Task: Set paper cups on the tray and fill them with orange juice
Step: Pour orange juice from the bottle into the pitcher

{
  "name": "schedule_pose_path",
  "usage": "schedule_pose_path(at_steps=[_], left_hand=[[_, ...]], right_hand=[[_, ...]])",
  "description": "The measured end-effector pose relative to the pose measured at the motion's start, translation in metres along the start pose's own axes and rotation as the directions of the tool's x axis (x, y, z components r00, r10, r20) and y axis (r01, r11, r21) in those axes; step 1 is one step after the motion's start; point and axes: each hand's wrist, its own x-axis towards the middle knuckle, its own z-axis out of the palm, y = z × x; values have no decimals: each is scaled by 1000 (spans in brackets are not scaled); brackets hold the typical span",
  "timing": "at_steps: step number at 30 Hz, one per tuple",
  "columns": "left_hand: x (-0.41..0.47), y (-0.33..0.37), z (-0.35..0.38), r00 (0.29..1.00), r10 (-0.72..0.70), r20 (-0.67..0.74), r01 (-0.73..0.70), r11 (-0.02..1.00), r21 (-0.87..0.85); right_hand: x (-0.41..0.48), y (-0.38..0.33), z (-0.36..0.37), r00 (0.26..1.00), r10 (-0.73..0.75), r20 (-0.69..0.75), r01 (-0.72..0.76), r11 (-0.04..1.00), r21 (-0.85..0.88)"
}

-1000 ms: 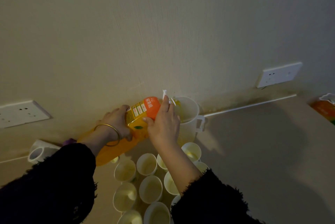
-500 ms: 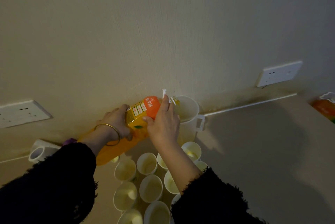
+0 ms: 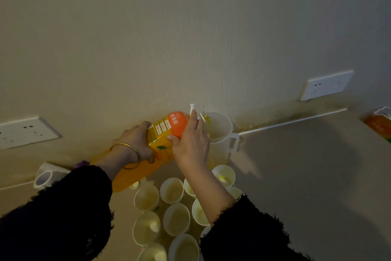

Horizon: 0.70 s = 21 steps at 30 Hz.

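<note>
Wall (image 3: 190, 28): one, pale, filling the upper view.
Table (image 3: 296, 186): one, beige, meeting the wall.
Juice bottle (image 3: 163, 131): one, orange, tilted nearly flat, its mouth over the pitcher's rim. I cannot tell whether juice runs.
Pitcher (image 3: 218, 125): one, white, upright against the wall, handle to the right.
Left hand (image 3: 137, 140): wrapped round the bottle's middle.
Right hand (image 3: 190, 144): clasping the bottle's shoulder near the neck, forefinger raised beside a white cap piece.
Paper cups (image 3: 176, 218): I count at least eleven, upright, clustered just before the pitcher. The right forearm covers some, and their contents are unclear in the dim light.
Sockets (image 3: 326, 85): two, white, on the wall, far left and far right.
Orange pack (image 3: 378, 125): one, cropped at the table's right edge.
White roll (image 3: 45, 177): one, left, by the wall.
Bangle (image 3: 127, 155): one, gold, on the left wrist.
</note>
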Motion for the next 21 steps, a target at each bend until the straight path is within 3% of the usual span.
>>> schedule_pose_path(at_steps=[21], left_hand=[[-1, 0, 0, 1000, 5, 7, -5, 1000, 23]], right_hand=[[-1, 0, 1, 1000, 5, 2, -5, 1000, 25]])
